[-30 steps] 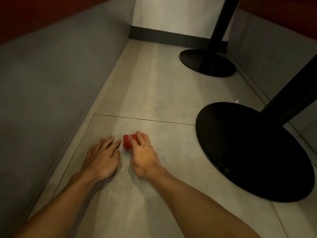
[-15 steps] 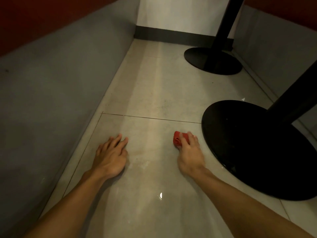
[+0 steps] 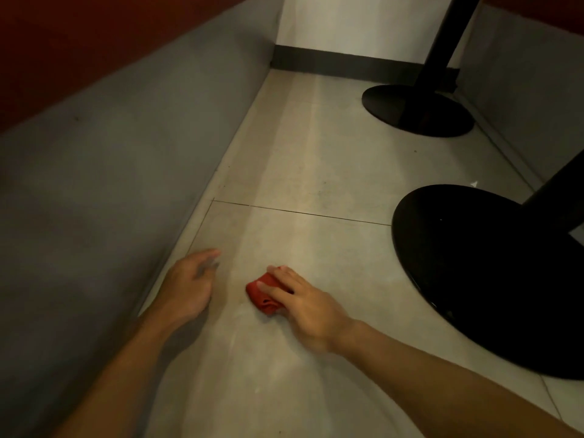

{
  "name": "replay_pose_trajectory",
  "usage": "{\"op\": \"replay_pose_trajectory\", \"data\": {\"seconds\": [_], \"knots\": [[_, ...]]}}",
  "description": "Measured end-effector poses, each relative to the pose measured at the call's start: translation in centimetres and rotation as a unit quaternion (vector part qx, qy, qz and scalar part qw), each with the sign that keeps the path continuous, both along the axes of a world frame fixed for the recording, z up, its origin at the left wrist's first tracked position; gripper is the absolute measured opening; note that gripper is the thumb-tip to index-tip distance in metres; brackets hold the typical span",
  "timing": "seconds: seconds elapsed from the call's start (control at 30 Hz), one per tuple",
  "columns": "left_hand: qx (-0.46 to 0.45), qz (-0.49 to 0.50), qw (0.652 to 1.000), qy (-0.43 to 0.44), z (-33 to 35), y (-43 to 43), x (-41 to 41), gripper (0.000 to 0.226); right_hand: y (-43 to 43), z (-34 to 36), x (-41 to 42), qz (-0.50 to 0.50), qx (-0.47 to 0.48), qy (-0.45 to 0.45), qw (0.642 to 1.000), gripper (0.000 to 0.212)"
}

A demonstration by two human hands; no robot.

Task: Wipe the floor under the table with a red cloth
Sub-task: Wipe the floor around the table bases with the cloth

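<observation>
Cloth point(image 3: 264, 297), one, under right hand point(image 3: 311, 306); two table bases point(image 3: 417, 110) point(image 3: 474, 279).

Along your left runs a grey panel point(image 3: 110, 184), reaching from near to far, with a dark red band point(image 3: 63, 42) above it. At the far end you see a white wall point(image 3: 347, 23) with a dark skirting board point(image 3: 347, 66) at its foot. On your right stands another grey panel point(image 3: 521, 74); near its foot lies a small white scrap point(image 3: 473, 184).
</observation>
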State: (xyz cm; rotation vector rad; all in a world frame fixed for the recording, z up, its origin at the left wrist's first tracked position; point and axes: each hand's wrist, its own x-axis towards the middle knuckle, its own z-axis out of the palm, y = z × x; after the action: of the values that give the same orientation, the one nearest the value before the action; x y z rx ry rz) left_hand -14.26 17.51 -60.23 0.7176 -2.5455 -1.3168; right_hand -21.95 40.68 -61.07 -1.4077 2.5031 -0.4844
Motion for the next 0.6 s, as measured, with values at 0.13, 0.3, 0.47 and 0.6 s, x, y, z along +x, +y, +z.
{"op": "replay_pose_trajectory", "data": {"seconds": [0.13, 0.3, 0.47, 0.6], "knots": [[-0.168, -0.021, 0.98, -0.1, -0.7, 0.6, 4.9, 0.049, 1.9, -0.5, -2.3, -0.092, -0.017, 0.012, 0.996, 0.058], [-0.23, -0.026, 0.96, -0.155, -1.8, 0.7, 7.8, 0.074, -3.6, 0.2, -3.2, -0.216, 0.007, -0.004, 0.976, 0.062], [-0.249, -0.025, 0.955, -0.161, -1.3, 1.3, 8.2, 0.077, -9.6, 0.3, 0.3, -0.204, -0.025, -0.039, 0.978, 0.06], [-0.212, -0.017, 0.968, -0.135, -0.9, 1.5, 8.8, 0.067, -9.1, 0.3, 3.3, -0.099, -0.015, -0.044, 0.994, 0.058]]}}
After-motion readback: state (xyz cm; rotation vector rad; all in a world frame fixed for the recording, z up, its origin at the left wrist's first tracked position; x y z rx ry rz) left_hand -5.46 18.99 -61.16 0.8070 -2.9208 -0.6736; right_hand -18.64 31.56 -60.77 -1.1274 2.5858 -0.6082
